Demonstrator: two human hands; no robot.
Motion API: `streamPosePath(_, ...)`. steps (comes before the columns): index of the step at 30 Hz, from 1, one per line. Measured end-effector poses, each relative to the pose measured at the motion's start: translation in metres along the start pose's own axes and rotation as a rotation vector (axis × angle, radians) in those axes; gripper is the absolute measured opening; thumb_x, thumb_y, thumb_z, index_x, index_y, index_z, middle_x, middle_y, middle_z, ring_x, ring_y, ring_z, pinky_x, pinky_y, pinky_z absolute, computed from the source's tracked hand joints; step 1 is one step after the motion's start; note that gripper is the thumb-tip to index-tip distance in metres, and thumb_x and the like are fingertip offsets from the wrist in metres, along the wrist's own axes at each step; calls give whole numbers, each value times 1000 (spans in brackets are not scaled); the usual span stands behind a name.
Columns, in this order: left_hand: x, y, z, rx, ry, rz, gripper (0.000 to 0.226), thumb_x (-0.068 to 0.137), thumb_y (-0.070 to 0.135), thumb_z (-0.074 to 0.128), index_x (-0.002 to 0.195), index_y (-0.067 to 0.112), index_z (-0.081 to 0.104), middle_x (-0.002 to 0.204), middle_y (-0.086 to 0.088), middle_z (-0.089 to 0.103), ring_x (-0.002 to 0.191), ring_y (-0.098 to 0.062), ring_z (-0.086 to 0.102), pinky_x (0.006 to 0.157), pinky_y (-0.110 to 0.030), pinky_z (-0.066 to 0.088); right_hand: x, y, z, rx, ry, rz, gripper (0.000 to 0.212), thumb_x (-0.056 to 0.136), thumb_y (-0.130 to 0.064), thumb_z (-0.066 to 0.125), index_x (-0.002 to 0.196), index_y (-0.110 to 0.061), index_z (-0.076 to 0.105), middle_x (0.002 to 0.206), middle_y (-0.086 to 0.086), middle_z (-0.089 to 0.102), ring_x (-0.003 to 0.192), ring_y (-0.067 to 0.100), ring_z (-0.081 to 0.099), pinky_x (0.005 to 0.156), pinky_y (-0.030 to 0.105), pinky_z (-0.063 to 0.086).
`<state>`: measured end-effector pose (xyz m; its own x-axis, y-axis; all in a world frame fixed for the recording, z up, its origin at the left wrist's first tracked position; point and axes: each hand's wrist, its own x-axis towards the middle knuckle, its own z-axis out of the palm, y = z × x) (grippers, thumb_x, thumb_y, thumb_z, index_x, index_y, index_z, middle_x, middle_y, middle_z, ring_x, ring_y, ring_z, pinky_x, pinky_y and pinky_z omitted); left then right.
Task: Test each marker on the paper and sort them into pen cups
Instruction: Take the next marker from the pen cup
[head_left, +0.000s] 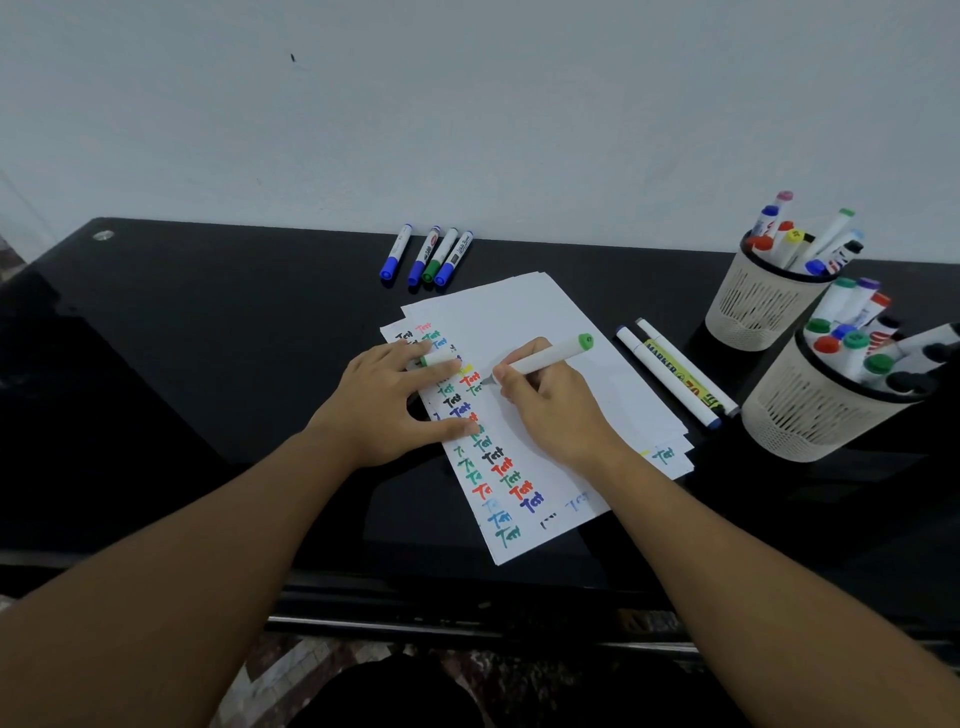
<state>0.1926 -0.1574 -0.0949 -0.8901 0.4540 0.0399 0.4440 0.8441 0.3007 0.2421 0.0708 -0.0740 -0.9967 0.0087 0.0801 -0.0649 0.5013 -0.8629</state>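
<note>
Our right hand (558, 410) grips the green marker (545, 358), tip on the paper (545, 322) (already rowed with test words). Our left hand (395, 400) presses the sheet flat, cap (436, 359) between its fingers, pen cups (763, 301) at the bench's (208, 338) right.

The paper (545, 332) is lying on the table (208, 338), in the middle. Behind it, near the wall (467, 104), four markers (427, 254) are lying side by side. To the right of the paper, two markers (675, 371) are lying just beside each other. Further right, two pen cups are standing: the far cup (753, 301) and the near cup (810, 410), both holding markers. On the paper, the left hand (395, 400) is resting to the left of the right hand (556, 400), which is holding a marker (545, 358).
</note>
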Motion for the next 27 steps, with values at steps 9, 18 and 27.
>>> streamPosePath(9,-2,1,1,-35,40,2,95,68,101,37,147,49,44,164,9,29,151,-14,20,124,-47,17,0,-1,0,30,-15,26,12,106,-35,55,105,-23,59,92,-3,68,89,13,65,81,33,53)
streamPosePath(18,-2,6,-4,-301,151,-149,88,84,66,68,155,38,24,155,7,38,134,-11,44,105,-37,43,-3,5,-3,278,100,-44,10,107,-28,56,114,-31,62,85,5,69,80,7,63,79,21,49)
streamPosePath(27,11,10,10,-224,342,-222,30,99,39,61,126,27,68,133,7,47,118,-8,48,97,-31,45,-2,9,-8,153,-9,-27,71,99,7,46,154,-37,32,132,-9,60,117,7,59,92,15,44)
